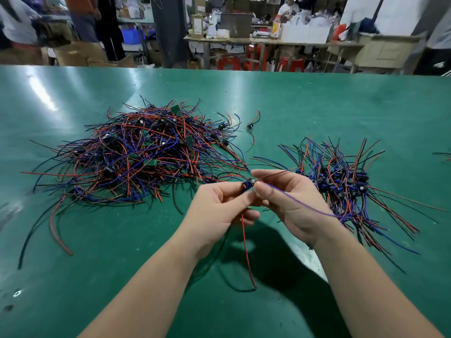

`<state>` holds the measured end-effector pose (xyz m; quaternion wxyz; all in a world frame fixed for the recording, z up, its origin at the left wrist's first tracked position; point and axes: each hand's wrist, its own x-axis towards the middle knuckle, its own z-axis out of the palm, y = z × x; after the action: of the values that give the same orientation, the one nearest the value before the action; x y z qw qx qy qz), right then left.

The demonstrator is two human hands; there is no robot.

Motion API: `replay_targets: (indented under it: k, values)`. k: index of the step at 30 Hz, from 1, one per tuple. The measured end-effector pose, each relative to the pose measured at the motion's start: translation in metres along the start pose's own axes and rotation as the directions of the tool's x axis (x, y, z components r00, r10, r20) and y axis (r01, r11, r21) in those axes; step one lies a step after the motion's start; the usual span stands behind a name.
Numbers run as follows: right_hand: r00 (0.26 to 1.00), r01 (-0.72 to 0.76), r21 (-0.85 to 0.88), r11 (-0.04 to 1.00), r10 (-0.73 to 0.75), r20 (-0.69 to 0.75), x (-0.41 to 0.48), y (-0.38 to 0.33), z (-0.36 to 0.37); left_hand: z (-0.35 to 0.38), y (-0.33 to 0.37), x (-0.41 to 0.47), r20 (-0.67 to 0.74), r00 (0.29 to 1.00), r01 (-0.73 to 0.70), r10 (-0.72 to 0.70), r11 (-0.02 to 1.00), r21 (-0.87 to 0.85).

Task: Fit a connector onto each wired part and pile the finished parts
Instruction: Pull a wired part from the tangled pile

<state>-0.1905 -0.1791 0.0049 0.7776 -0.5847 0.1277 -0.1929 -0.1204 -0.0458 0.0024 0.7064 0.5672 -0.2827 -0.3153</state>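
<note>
Both hands meet above the green table (292, 106), pinching one wired part (249, 185), a small dark blue piece with red, black and blue leads. My left hand (219, 208) grips it from the left, and a red wire and a black wire hang below that hand. My right hand (290, 201) pinches it from the right, with a blue wire running off to the right. A big tangled heap of wired parts (146, 152) with small green boards lies at the left. A neater pile of parts with blue connectors (341, 186) lies at the right.
One loose wired piece (251, 126) lies between the two piles, farther back. More wire ends (443, 154) show at the right edge. Beyond the table's far edge are benches, red stools, boxes and standing people.
</note>
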Motion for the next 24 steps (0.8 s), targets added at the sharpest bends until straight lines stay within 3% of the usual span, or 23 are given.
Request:
replay_targets:
  k: [6, 10, 13, 19, 24]
  values:
    - [0.994, -0.031, 0.168, 0.985, 0.049, -0.1, 0.001, -0.007, -0.004, 0.004, 0.002, 0.002, -0.09, 0.996, -0.003, 0.008, 0.998, 0.057]
    - [0.992, -0.038, 0.262, 0.964, 0.067, -0.102, -0.001, -0.014, -0.003, -0.006, 0.004, 0.004, -0.26, 0.961, -0.084, 0.097, 0.995, 0.063]
    - [0.992, -0.041, 0.32, 0.947, 0.076, -0.099, -0.001, -0.019, -0.004, -0.016, 0.007, 0.011, -0.473, 0.877, -0.127, 0.077, 0.989, -0.075]
    - [0.99, -0.018, 0.379, 0.925, 0.071, -0.126, 0.001, -0.022, -0.007, -0.045, 0.015, 0.017, -0.72, 0.666, -0.274, -0.196, 0.833, -0.48]
    - [0.987, -0.01, 0.389, 0.921, 0.072, -0.144, 0.001, -0.022, -0.008, -0.064, 0.016, 0.019, -0.86, 0.491, -0.326, -0.137, 0.887, -0.327]
